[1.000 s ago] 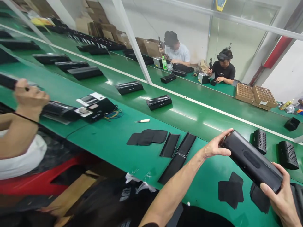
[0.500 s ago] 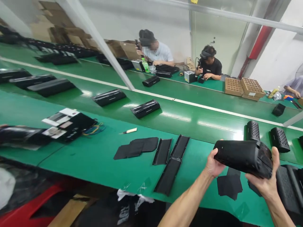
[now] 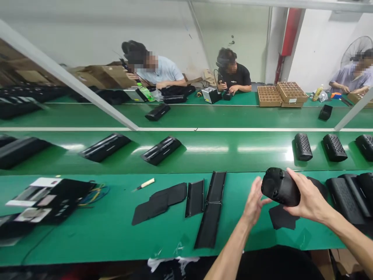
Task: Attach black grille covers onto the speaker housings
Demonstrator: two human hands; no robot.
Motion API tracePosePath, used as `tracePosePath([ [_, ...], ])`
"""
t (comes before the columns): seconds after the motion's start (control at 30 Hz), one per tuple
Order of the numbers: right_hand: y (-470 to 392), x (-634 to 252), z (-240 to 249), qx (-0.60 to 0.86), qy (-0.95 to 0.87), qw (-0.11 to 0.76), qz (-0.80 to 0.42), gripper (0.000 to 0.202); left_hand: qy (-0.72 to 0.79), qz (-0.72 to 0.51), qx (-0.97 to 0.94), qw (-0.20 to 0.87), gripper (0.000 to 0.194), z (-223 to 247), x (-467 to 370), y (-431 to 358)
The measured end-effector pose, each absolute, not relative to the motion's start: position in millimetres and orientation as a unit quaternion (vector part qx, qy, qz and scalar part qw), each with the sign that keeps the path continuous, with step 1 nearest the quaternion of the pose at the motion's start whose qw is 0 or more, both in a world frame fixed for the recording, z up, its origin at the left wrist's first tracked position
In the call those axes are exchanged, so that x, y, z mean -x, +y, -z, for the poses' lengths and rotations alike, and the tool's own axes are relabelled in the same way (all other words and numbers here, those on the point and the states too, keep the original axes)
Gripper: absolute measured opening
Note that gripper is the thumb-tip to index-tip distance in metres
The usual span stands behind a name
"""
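A black plastic housing (image 3: 280,187) is held above the green bench at the right, one end turned toward the camera. My right hand (image 3: 310,194) grips it from the right side, thumb below and fingers on top. Beside its left end is my left hand (image 3: 254,200), fingers apart, the fingertips close to the housing; contact is hard to make out. Black sheets (image 3: 283,217) lie on the bench beneath. Left of my hands are black trough-shaped covers (image 3: 208,225) and more dark flat sheets (image 3: 159,204).
A white-handled tool (image 3: 145,184) and a black board with wires (image 3: 67,194) lie at the left. Several housings (image 3: 163,149) sit on the green conveyor (image 3: 215,155). More housings (image 3: 345,196) stand at the right. Three people work across the line; slanted metal posts (image 3: 72,81) cross the view.
The view has levelled and turned. The housing has been turned so that its end faces the camera. My left hand has opened from its hold, while my right hand keeps its grip.
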State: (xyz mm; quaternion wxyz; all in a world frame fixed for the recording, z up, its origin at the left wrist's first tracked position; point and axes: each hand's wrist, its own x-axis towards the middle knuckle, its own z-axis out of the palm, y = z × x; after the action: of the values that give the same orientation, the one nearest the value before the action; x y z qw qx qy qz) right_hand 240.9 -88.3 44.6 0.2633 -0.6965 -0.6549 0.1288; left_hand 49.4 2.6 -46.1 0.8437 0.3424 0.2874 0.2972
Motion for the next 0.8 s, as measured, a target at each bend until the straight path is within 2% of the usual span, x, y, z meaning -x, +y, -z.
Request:
tracePosePath([
  [0.07,-84,-241,-48,0.704,-0.677,0.177,-0.119,0.116,0.277,-0.317,-0.499,0.758,0.121,31,-34,17],
  [0.1,-81,-239,-48,0.707,-0.681,0.148,-0.122,0.114,0.263,-0.304,-0.569,0.717,0.124,23,-31,23],
  [0.13,-78,-236,-48,0.709,-0.681,0.129,-0.130,0.113,0.251,-0.290,-0.621,0.683,0.122,17,-31,26],
  [0.23,-74,-233,-47,0.702,-0.679,0.130,-0.168,0.119,0.260,-0.300,-0.667,0.631,0.101,7,-33,25],
  [0.33,-90,-248,-45,0.689,-0.666,0.202,-0.203,0.127,0.286,-0.322,-0.615,0.661,0.100,12,-27,17],
  [0.4,-112,-265,-40,0.704,-0.614,0.276,-0.224,0.125,0.309,-0.341,-0.561,0.688,0.104,19,-19,14],
  [0.6,-152,-269,-8,0.664,-0.403,0.473,-0.417,0.119,0.329,-0.365,-0.496,0.716,0.107,26,-7,18],
  [0.8,-149,-253,-1,0.656,-0.383,0.525,-0.385,0.098,0.332,-0.314,-0.501,0.735,0.112,21,-6,23],
])
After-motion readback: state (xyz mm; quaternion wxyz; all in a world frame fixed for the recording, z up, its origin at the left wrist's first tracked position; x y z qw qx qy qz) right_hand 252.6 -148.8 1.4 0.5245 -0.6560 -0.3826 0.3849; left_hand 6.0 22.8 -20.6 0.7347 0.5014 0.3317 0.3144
